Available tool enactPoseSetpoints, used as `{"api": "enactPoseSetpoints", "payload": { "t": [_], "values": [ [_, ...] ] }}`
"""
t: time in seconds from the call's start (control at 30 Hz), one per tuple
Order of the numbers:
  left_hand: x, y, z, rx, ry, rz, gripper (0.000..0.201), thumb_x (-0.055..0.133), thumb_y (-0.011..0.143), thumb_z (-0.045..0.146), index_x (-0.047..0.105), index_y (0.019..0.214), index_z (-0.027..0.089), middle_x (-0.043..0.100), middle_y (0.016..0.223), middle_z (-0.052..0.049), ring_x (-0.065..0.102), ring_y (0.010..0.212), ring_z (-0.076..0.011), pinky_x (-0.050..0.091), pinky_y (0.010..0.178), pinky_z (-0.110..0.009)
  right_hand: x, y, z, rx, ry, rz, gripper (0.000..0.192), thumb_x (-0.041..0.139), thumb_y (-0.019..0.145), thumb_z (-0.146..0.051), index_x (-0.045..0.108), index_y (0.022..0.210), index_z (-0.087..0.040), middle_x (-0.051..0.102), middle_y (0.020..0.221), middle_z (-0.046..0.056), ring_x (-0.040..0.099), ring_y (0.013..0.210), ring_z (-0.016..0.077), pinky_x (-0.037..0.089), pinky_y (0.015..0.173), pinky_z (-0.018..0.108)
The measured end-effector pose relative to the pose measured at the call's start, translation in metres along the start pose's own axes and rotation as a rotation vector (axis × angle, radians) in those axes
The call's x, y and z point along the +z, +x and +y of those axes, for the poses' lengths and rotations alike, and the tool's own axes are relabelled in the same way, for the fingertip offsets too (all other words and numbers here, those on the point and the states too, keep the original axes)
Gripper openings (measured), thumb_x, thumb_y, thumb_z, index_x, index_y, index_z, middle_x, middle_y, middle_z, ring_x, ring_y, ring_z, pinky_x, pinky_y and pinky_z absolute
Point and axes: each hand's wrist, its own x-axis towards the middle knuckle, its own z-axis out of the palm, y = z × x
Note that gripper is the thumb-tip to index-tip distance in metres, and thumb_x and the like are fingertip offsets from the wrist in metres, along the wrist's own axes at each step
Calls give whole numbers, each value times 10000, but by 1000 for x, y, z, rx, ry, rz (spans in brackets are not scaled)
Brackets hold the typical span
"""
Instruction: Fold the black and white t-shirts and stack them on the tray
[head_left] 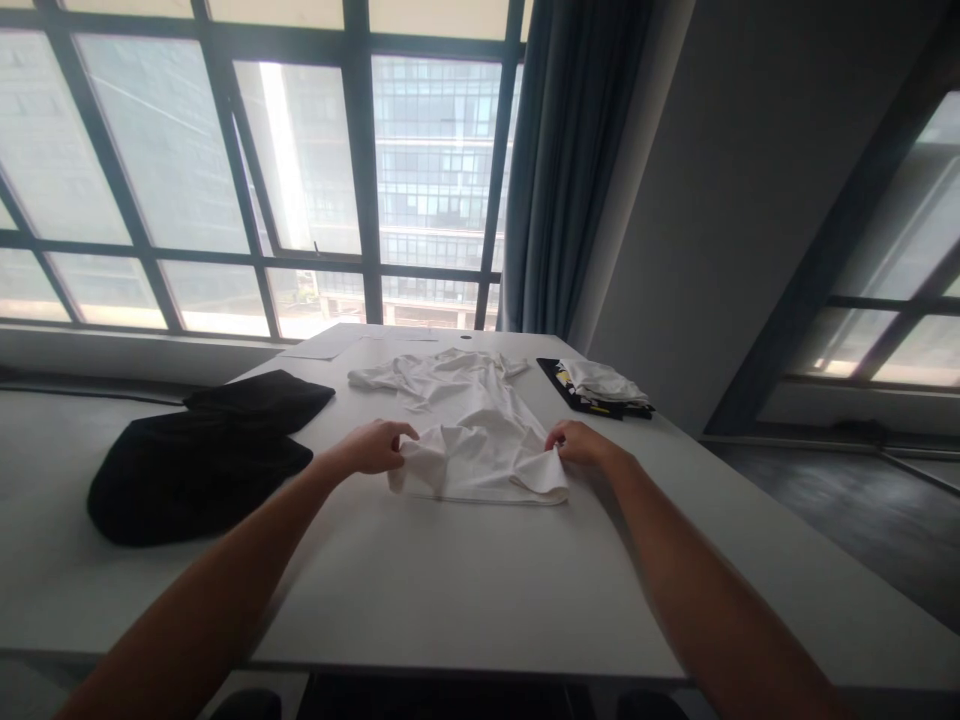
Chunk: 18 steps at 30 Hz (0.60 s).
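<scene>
A white T-shirt (472, 415) lies spread and wrinkled on the white table (465, 590), its sleeves toward the window and its hem toward me. My left hand (375, 446) pinches the shirt's left edge a little above the hem. At the opposite edge, my right hand (581, 442) is closed on the fabric, fingers curled in. Between the two hands the lower part of the shirt is slightly raised, and its bottom corners curl over.
Black cloth items (202, 460) lie in a heap on the left. A stack of folded clothes (598, 388), white on black, sits at the right edge. Paper sheets (322, 347) lie at the far end. Beyond stand a window (300, 160) and a blue-grey curtain (566, 170).
</scene>
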Motion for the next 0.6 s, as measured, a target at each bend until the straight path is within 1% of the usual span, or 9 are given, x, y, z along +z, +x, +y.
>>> {"api": "enactPoseSetpoints", "payload": {
  "t": [0.1, 0.17, 0.2, 0.27, 0.33, 0.4, 0.47, 0.53, 0.6],
  "values": [
    [-11, -4, -16, -94, -73, -68, 195, 607, 657, 244, 727, 804, 202, 697, 783, -20, 621, 729, -183, 456, 586, -229, -4, -2, -7, 19, -28, 82, 210, 599, 726, -121, 787, 794, -188, 705, 1063, 72, 637, 876, 167, 441, 799, 211],
    [-14, -5, -25, -139, -122, -58, 152, 614, 661, 293, 692, 740, 188, 695, 789, -32, 624, 744, -192, 468, 587, -232, -5, -4, -17, -8, -12, 147, 219, 581, 806, -206, 782, 890, -188, 708, 1054, 74, 638, 865, 165, 442, 790, 217],
    [-14, -5, -27, -152, -143, -39, 185, 614, 676, 328, 689, 769, 187, 698, 813, -40, 627, 756, -198, 479, 595, -239, -3, -5, -24, -29, 12, 158, 250, 586, 833, -266, 767, 990, -192, 712, 1027, 70, 636, 843, 162, 445, 769, 220],
    [-11, -6, -25, -137, -180, 17, 300, 589, 731, 414, 697, 905, 194, 706, 901, -57, 635, 791, -206, 507, 640, -262, 1, -7, -38, -80, 63, 117, 402, 618, 842, -343, 681, 1215, -208, 717, 953, 50, 629, 784, 152, 443, 724, 223],
    [-5, -6, -14, -50, -202, 82, 423, 531, 801, 500, 680, 1067, 207, 698, 1030, -74, 643, 854, -214, 527, 710, -289, 7, -7, -51, -109, 67, 41, 481, 632, 833, -303, 619, 1307, -225, 718, 912, 32, 625, 763, 147, 437, 710, 223],
    [5, -6, 1, 68, -184, 114, 524, 479, 849, 579, 644, 1195, 221, 662, 1163, -89, 645, 919, -225, 532, 760, -316, 12, -7, -61, -99, 8, 9, 388, 606, 841, -250, 672, 1224, -238, 723, 952, 39, 633, 817, 159, 431, 730, 228],
    [17, -5, 17, 156, -118, 113, 580, 483, 858, 625, 609, 1279, 248, 607, 1276, -92, 638, 979, -243, 528, 801, -345, 14, -8, -68, -56, -61, 17, 261, 575, 878, -301, 720, 1086, -240, 725, 1005, 56, 639, 875, 179, 428, 738, 238],
    [29, -1, 28, 195, -21, 125, 560, 522, 858, 612, 599, 1306, 284, 571, 1332, -83, 617, 1050, -264, 511, 859, -373, 14, -8, -72, 2, -102, 26, 290, 534, 914, -436, 726, 992, -233, 726, 997, 75, 643, 879, 194, 426, 722, 249],
    [38, 3, 35, 213, 76, 141, 471, 550, 864, 571, 649, 1233, 295, 573, 1322, -76, 587, 1114, -280, 492, 898, -380, 11, -7, -71, 67, -116, 32, 399, 503, 913, -551, 723, 908, -218, 727, 949, 91, 643, 857, 201, 423, 698, 253]
  ]
}}
